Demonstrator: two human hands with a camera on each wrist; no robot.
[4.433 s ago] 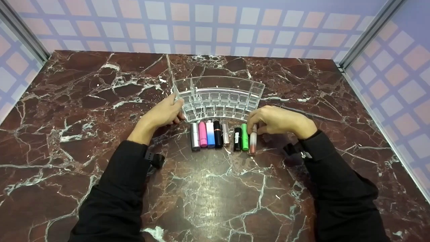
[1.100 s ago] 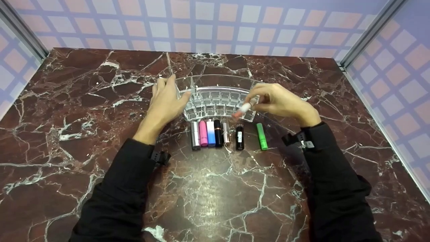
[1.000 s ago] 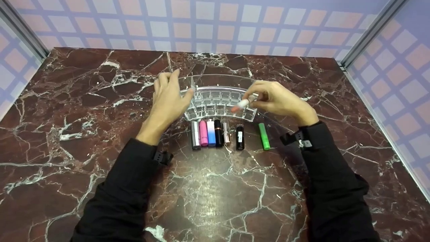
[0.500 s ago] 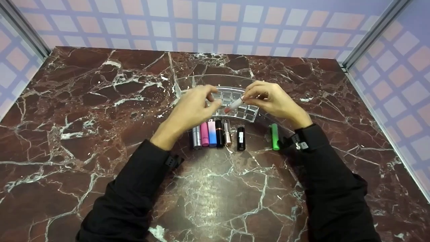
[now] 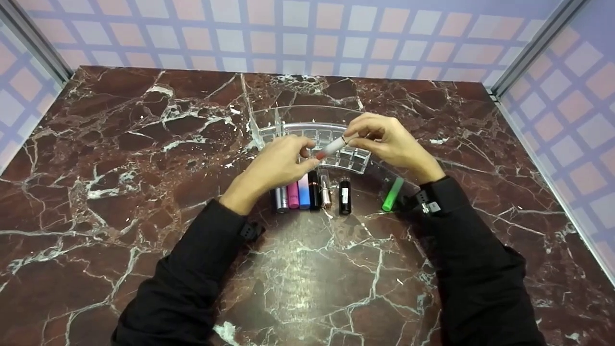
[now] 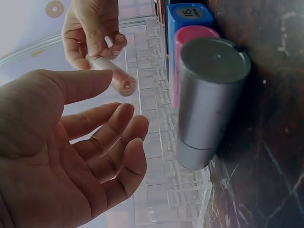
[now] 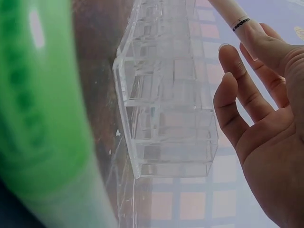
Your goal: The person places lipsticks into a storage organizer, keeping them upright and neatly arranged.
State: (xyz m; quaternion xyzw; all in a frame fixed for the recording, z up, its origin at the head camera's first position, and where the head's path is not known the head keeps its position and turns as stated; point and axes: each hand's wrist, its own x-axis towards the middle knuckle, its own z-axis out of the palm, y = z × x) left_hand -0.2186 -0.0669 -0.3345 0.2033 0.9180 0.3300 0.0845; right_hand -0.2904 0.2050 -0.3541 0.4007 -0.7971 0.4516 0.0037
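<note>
My right hand [image 5: 387,139] pinches a lip gloss tube [image 5: 333,146], white fading to red, by its upper end. The tube slants above a clear acrylic organizer [image 5: 358,168] with rows of small compartments. At the tube's red end is my left hand [image 5: 283,161]; in the left wrist view its thumb and relaxed fingers [image 6: 97,137] stand apart, not gripping the tube. Below the organizer lie a silver tube [image 5: 281,199], a pink tube [image 5: 293,196], a white-and-blue tube [image 5: 304,194], a black lipstick [image 5: 314,192] and a rose-gold lipstick [image 5: 325,192].
A black tube with a white label [image 5: 345,197] lies a little apart to the right. Beside the right wrist camera, a green tube [image 5: 393,194] lies tilted. All rest on a dark red marble-patterned table [image 5: 298,269], with checked panels behind and at the sides.
My right hand has lifted the lip gloss tube from the row and carried it over the organizer. My left hand has left the organizer's left end for the tube. The green tube has shifted right and turned.
</note>
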